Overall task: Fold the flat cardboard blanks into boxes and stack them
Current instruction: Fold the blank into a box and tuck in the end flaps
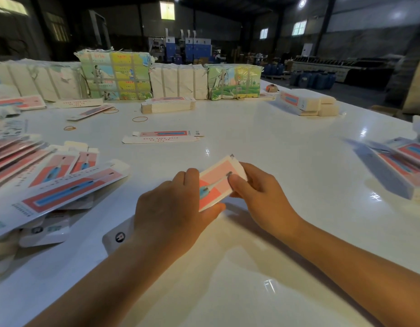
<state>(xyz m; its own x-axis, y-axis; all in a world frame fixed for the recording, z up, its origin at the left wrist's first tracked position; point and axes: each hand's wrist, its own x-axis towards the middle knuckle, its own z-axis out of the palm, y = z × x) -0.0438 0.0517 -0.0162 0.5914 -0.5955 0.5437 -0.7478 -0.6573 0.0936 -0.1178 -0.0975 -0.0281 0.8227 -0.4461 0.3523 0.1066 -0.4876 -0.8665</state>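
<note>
On the white table [263,142], the box [216,182] sits raised between both hands. The left hand [171,208] clasps its middle; the right hand [256,187] pinches its far end. Best to square the sides, then tuck the end flap firmly.

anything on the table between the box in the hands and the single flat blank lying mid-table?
Nothing. In the head view the white table is bare, with only light glare, between the held box and the lone flat blank.

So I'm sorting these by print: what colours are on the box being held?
Pink and coral-red panels with a blue toothbrush picture on the box, seen in the head view.
</note>
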